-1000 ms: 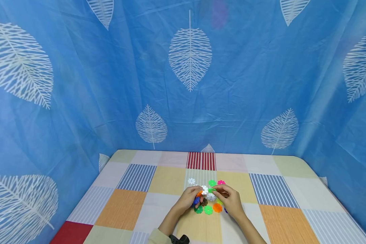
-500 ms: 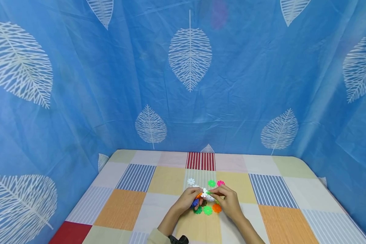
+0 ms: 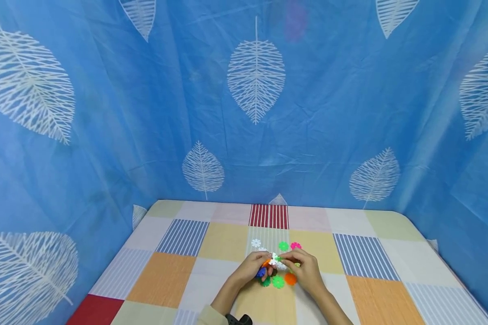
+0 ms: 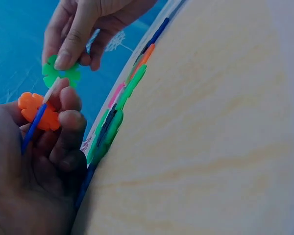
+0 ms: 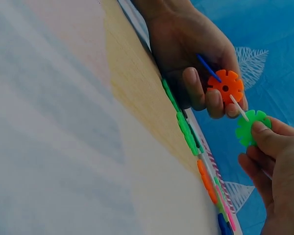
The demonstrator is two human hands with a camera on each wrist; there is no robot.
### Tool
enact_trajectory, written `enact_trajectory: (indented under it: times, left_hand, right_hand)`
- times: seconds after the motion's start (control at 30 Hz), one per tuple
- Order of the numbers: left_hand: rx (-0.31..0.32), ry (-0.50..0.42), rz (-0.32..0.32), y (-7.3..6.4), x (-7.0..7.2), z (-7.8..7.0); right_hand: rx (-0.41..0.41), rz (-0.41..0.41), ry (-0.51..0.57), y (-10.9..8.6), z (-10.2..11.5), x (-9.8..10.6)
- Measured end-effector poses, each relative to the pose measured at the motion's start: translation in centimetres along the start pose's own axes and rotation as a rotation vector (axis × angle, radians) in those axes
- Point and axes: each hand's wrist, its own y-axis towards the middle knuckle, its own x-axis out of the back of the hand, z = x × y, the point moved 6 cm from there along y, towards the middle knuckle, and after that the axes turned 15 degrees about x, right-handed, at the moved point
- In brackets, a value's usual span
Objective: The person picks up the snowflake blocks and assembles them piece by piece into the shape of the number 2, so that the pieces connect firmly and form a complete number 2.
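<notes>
My left hand grips a joined cluster of notched plastic flower discs. An orange disc sits in its fingers, with a blue disc and a white disc slotted into it, both seen edge-on in the wrist views. Between thumb and fingers, my right hand pinches a bright green disc. Its edge meets the outer edge of the white disc, crossing it at an angle. In the head view, the fingers hide part of the cluster.
Loose discs lie flat on the checked cloth around the hands: white, green and pink behind, orange and light green nearer. A blue leaf-patterned curtain encloses the table's back and sides.
My right hand has moved left and slightly down, bringing the green disc from beside the white one onto its edge. The white disc has tilted; my left hand has stayed nearly in place.
</notes>
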Motion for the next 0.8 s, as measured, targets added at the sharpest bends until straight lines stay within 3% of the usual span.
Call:
enact_trajectory:
  times: [0.17, 0.33, 0.5, 0.67, 0.8]
  left_hand:
    - [0.011, -0.020, -0.089, 0.1, 0.5, 0.3]
    - [0.032, -0.094, -0.151, 0.2, 0.8, 0.7]
    - [0.036, -0.100, -0.221, 0.1, 1.3, 0.7]
    - [0.033, -0.088, -0.261, 0.1, 1.6, 0.5]
    - [0.026, -0.116, -0.236, 0.4, 1.4, 0.5]
  right_hand:
    - [-0.215, -0.010, 0.039, -1.3, -2.9, 0.3]
    - [-0.386, -0.059, -0.080, -2.4, -4.8, 2.0]
    - [-0.444, 0.152, -0.164, -3.0, -6.0, 2.8]
    - [-0.458, 0.336, -0.080, -3.6, -6.7, 4.0]
    - [-0.413, 0.433, -0.025, -3.8, -6.9, 4.6]
